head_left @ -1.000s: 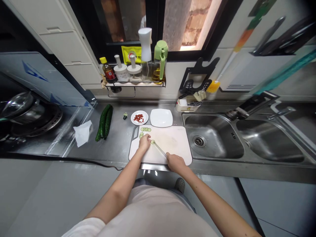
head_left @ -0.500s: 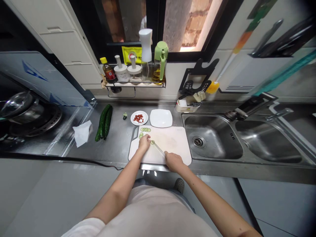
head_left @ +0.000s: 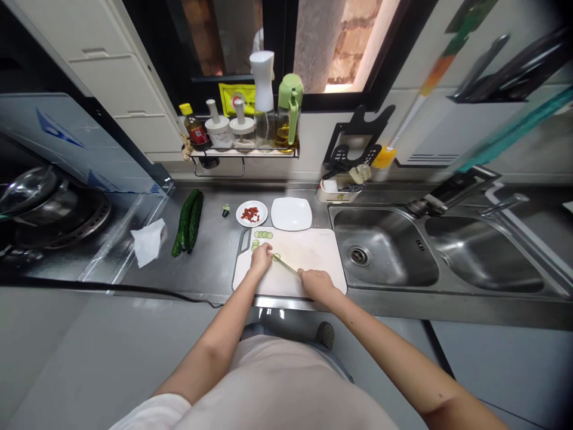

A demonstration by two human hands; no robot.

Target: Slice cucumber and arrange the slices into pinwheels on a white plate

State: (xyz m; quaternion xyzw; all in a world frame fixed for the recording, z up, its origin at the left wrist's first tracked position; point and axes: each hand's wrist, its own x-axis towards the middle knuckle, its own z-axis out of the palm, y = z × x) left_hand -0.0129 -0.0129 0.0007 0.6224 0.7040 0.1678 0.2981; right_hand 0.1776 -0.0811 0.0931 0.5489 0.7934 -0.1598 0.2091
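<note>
On the white cutting board, my right hand is closed around the handle end of a thin knife. The blade points up and left, its flat now seen nearly edge-on. A round cucumber slice is at the blade's tip, close to my left fingertips. My left hand has its fingers bent together over the board's left side; what they pinch, if anything, is hidden. A row of cucumber slices lies along the upper left of the board, with more slices just beyond my left hand.
Behind the board stand a small plate of red chopped pieces and a white dish. To the left lie whole cucumbers, cucumber end bits and a white tissue. A double sink is at right.
The knife has turned in my right hand, so its blade looks thinner and lies slightly flatter in angle. My left hand stays almost in place.
</note>
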